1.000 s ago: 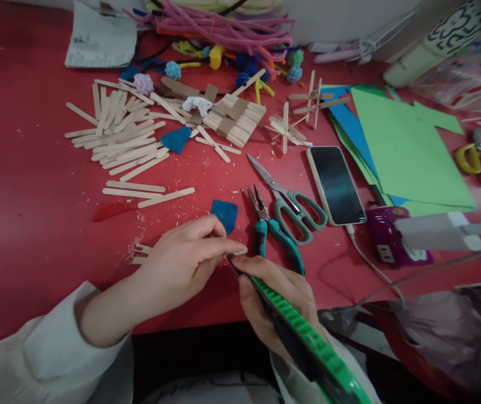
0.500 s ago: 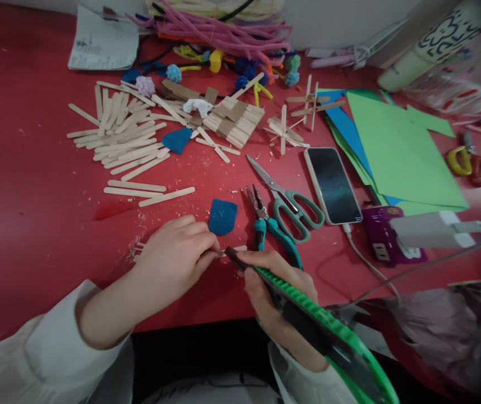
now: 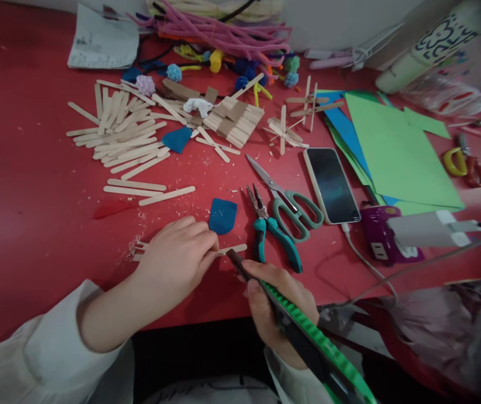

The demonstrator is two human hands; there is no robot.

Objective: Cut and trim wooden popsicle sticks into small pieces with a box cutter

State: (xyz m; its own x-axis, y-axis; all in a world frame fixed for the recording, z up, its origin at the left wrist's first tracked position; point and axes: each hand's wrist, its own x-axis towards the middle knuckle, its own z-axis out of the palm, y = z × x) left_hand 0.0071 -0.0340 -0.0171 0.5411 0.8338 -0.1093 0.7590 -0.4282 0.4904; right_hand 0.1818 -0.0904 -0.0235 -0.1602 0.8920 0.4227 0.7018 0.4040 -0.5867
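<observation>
My left hand (image 3: 179, 249) presses a wooden craft stick (image 3: 235, 248) near the table's front edge, fingers closed on it; the stick's right end pokes out past the fingertips. In my right hand (image 3: 280, 303) is a green and black utility knife (image 3: 308, 331), gripped with its dark blade end against the stick. A blue scrap (image 3: 222, 216) lies just beyond my left fingers. Teal-handled pliers (image 3: 272, 230) rest beyond my right hand, and scissors (image 3: 291, 207) lie beside them. Cut stick ends (image 3: 140, 247) and shavings show left of my left hand.
Many loose craft sticks (image 3: 123, 132) are heaped at the left back. A phone (image 3: 333, 185) with a cable, a purple box (image 3: 385, 233) and green paper sheets (image 3: 396, 151) occupy the right. Pink pipe cleaners (image 3: 223, 28) lie along the back, with a bottle (image 3: 429, 50) at the right.
My right hand and the knife have shifted slightly down, showing more of the stick's right end and the pliers' handles. My left hand stays almost in place.
</observation>
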